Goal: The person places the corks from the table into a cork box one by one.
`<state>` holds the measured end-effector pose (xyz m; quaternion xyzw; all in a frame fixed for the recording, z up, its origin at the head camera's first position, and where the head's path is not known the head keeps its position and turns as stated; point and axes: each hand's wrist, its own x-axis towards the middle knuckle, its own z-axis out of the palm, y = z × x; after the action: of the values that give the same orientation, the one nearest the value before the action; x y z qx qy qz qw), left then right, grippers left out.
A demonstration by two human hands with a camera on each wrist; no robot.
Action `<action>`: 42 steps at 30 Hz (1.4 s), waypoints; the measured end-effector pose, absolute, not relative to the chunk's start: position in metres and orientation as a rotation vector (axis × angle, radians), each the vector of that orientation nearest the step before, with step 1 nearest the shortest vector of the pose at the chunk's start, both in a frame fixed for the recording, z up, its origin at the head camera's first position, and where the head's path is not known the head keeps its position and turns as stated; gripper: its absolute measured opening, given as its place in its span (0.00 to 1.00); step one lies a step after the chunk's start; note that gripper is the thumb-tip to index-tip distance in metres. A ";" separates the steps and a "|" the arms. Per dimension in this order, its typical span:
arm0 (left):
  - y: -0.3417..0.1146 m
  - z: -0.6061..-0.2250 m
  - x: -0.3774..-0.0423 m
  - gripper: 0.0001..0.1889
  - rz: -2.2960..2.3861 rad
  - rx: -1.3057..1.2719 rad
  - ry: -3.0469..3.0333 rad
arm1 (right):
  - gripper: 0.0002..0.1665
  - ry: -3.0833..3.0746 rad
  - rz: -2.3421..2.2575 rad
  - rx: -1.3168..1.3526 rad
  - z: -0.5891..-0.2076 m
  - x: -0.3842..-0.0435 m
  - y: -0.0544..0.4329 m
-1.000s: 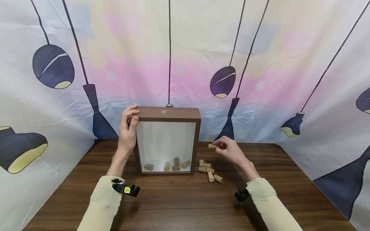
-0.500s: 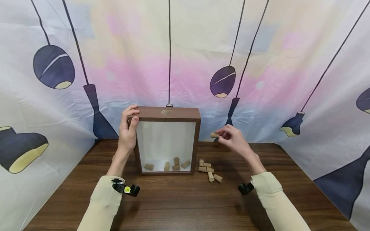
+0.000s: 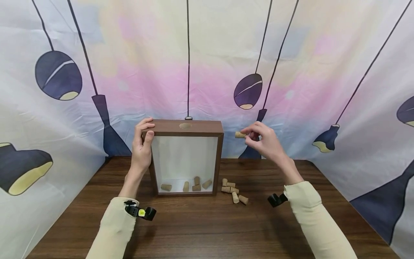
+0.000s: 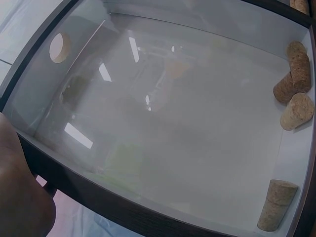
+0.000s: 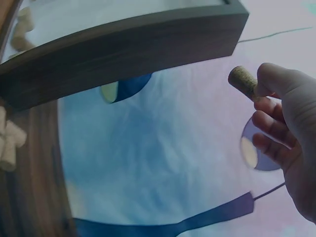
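A brown wooden shadow box with a clear front stands upright on the table. My left hand grips its upper left corner, the thumb on the front edge and fingers over the top. A round hole pierces the top; the left wrist view shows the hole too. Several corks lie at the bottom inside. To the right of the box, my right hand pinches a cork by one end, raised to about the height of the top. In the right wrist view this cork points toward the box corner.
Several loose corks lie in a small cluster on the dark wooden table, close to the box's lower right corner. Behind the table hangs a pastel cloth printed with lamps. Wrist cameras are strapped over both sleeves.
My right hand has risen from low above the loose corks to about the box's top, carrying the cork. The left hand and the box have stayed in place.
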<state>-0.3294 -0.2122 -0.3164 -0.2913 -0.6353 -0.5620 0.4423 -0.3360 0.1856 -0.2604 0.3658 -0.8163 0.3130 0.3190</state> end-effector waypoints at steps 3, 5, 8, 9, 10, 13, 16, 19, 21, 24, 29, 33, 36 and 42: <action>-0.212 -0.317 -0.329 0.19 -1.384 -0.721 -1.583 | 0.13 -2.103 0.819 0.977 -0.250 -0.332 0.181; -0.212 -0.317 -0.329 0.19 -1.379 -0.721 -1.586 | 0.13 -2.074 0.807 0.987 -0.244 -0.331 0.178; -0.212 -0.317 -0.329 0.19 -1.386 -0.721 -1.581 | 0.13 -2.035 0.791 1.011 -0.235 -0.330 0.174; -0.212 -0.317 -0.329 0.20 -1.389 -0.720 -1.581 | 0.13 -2.023 0.786 1.022 -0.232 -0.329 0.172; -0.212 -0.318 -0.329 0.20 -1.391 -0.720 -1.580 | 0.13 -2.013 0.779 1.030 -0.229 -0.329 0.170; -0.212 -0.318 -0.329 0.20 -1.392 -0.721 -1.578 | 0.13 -1.990 0.771 1.061 -0.221 -0.326 0.164; -0.211 -0.317 -0.329 0.19 -1.392 -0.726 -1.576 | 0.13 -1.976 0.767 1.090 -0.212 -0.324 0.158; -0.211 -0.317 -0.328 0.19 -1.388 -0.732 -1.572 | 0.13 -1.970 0.752 1.124 -0.204 -0.322 0.151; -0.211 -0.317 -0.328 0.19 -1.382 -0.735 -1.572 | 0.13 -1.962 0.741 1.151 -0.198 -0.321 0.145; -0.211 -0.317 -0.328 0.19 -1.374 -0.739 -1.572 | 0.13 -1.953 0.728 1.185 -0.191 -0.318 0.136; -0.212 -0.317 -0.329 0.19 -1.375 -0.737 -1.570 | 0.13 -1.955 0.728 1.242 -0.183 -0.314 0.120; -0.211 -0.316 -0.329 0.19 -1.385 -0.732 -1.571 | 0.12 -1.963 0.672 1.280 -0.178 -0.314 0.108; -0.211 -0.315 -0.328 0.20 -1.391 -0.735 -1.571 | 0.12 -1.974 0.625 1.304 -0.176 -0.315 0.100; -0.211 -0.315 -0.328 0.20 -1.388 -0.735 -1.568 | 0.10 -2.025 0.555 1.334 -0.174 -0.319 0.084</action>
<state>-0.3284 -0.2106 -0.3151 -0.2967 -0.6326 -0.5601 0.4450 -0.3192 0.0842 -0.1743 0.5079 -0.7709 0.2113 0.3210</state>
